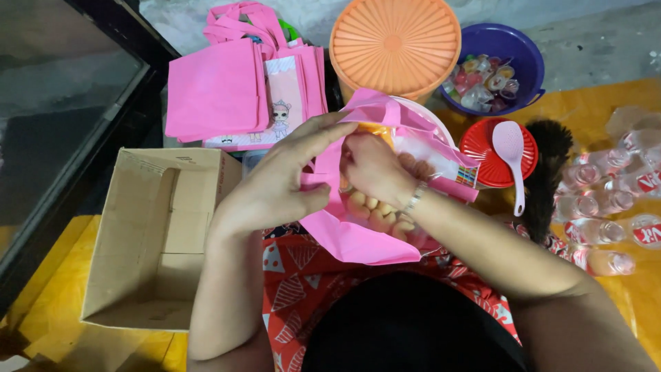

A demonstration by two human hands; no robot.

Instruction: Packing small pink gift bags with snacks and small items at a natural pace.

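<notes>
A pink fabric bag (pixel 358 241) lies open on my lap. My left hand (pixel 282 182) pinches its left rim between thumb and fingers, holding the mouth open. My right hand (pixel 375 169), with a bracelet at the wrist, is closed on an orange packet (pixel 375 129) at the bag's mouth. Pale round snacks (pixel 375 213) show inside the bag under my right wrist.
A cardboard box (pixel 155 234) stands open at the left. A stack of pink bags (pixel 241 83) lies behind it. An orange lidded tub (pixel 394 45), a purple basin of jelly cups (pixel 492 69), a red lid with pink scoop (pixel 509 151) and water bottles (pixel 606 207) sit right.
</notes>
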